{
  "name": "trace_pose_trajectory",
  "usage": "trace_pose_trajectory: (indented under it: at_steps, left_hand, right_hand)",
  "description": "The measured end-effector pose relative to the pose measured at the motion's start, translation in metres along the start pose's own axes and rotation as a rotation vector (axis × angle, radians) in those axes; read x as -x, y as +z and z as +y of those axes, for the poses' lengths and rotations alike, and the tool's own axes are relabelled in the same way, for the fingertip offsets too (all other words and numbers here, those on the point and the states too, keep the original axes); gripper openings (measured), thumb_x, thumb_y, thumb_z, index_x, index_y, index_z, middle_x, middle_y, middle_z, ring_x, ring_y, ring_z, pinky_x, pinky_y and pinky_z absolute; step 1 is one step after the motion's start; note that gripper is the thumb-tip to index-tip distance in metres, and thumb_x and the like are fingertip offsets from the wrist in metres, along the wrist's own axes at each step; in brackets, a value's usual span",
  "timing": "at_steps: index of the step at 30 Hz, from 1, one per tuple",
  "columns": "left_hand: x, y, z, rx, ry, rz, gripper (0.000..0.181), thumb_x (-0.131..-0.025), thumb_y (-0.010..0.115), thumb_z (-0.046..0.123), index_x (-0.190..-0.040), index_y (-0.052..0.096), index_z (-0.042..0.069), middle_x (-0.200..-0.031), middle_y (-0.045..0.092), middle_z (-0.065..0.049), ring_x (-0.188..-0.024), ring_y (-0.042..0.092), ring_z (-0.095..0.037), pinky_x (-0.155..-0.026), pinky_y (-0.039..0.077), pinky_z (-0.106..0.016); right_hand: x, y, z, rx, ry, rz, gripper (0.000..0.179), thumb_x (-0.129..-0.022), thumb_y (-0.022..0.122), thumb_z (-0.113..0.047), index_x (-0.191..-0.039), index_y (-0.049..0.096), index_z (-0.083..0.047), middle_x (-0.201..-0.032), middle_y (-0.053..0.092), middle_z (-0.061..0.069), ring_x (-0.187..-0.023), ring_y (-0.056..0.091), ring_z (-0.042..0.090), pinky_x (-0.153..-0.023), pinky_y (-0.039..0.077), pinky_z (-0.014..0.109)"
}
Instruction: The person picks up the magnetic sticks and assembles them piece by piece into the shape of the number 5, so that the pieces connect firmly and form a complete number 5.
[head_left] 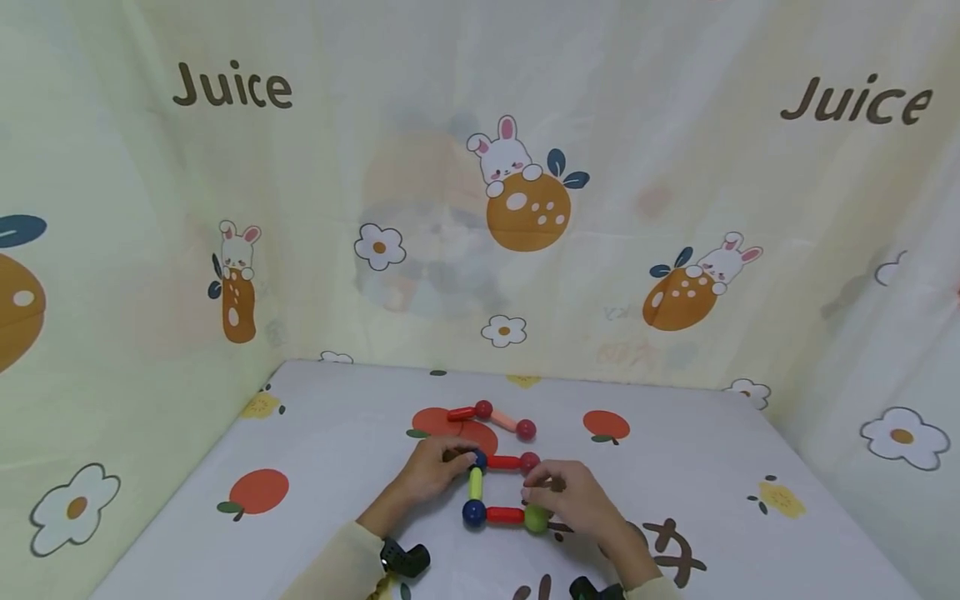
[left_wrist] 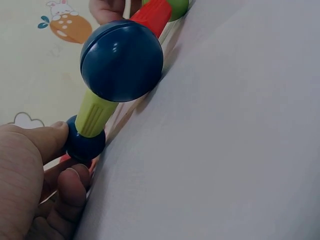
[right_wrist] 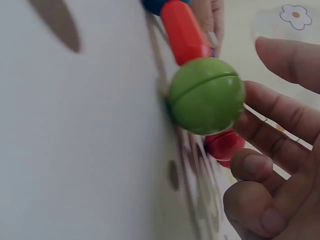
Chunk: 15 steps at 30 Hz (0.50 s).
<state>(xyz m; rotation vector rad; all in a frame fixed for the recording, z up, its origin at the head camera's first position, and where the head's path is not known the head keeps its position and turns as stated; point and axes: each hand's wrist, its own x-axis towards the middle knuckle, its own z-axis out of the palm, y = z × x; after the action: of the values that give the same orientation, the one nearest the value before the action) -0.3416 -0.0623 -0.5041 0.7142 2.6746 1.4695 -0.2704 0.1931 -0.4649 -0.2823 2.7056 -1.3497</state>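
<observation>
Blue, red and green balls joined by sticks form a three-sided frame on the table. My left hand [head_left: 431, 472] pinches the far blue ball [left_wrist: 85, 145] between thumb and fingers. A yellow-green stick [head_left: 476, 484] links it to the near blue ball [left_wrist: 122, 61]. From the far blue ball, one red stick [head_left: 504, 462] reaches a red ball [head_left: 530, 462]. Another red stick [head_left: 506, 515] runs from the near blue ball to the green ball [right_wrist: 207, 96]. My right hand [head_left: 573, 496] is beside the green ball, thumb apart and nothing in its grasp; whether a fingertip touches the ball, I cannot tell.
Behind the frame lies a separate chain: a red stick [head_left: 461, 413], a red ball [head_left: 483, 409], a pink stick [head_left: 505, 422] and another red ball [head_left: 526, 430]. The white table cover [head_left: 337, 442] carries printed fruit. Printed curtains [head_left: 420, 333] stand behind and at both sides.
</observation>
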Motion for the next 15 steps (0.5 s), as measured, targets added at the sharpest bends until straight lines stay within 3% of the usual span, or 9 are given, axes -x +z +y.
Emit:
trace_pose_trajectory:
  at_steps: [4, 12, 15]
  left_hand:
    - [0.001, 0.000, 0.001, -0.003, 0.003, 0.007, 0.028, -0.100, 0.065, 0.026, -0.124, 0.073, 0.015, -0.108, 0.071, 0.007, -0.094, 0.060, -0.014, -0.083, 0.052, -0.029]
    - [0.002, -0.002, 0.001, -0.006, -0.011, 0.013, 0.027, -0.100, 0.065, 0.025, -0.124, 0.073, 0.017, -0.107, 0.070, 0.008, -0.095, 0.059, -0.014, -0.084, 0.052, -0.030]
    - [0.002, -0.001, 0.000, -0.004, -0.007, 0.003, 0.028, -0.101, 0.065, 0.026, -0.125, 0.072, 0.015, -0.105, 0.069, 0.007, -0.093, 0.059, -0.015, -0.081, 0.052, -0.029]
  right_hand:
    - [-0.005, -0.005, -0.006, -0.004, -0.007, 0.054, 0.016, -0.092, 0.074, -0.025, -0.101, 0.075, -0.012, -0.087, 0.067, -0.001, -0.077, 0.058, 0.019, -0.063, 0.051, 0.031]
    - [-0.024, -0.008, -0.018, 0.067, -0.122, 0.159, 0.005, -0.091, 0.076, -0.018, -0.095, 0.075, -0.016, -0.082, 0.064, -0.005, -0.081, 0.055, 0.018, -0.063, 0.049, 0.027]
    - [-0.033, -0.011, -0.021, 0.108, -0.117, 0.199, 0.005, -0.090, 0.077, -0.017, -0.093, 0.074, -0.018, -0.080, 0.062, -0.005, -0.080, 0.055, 0.017, -0.061, 0.049, 0.027]
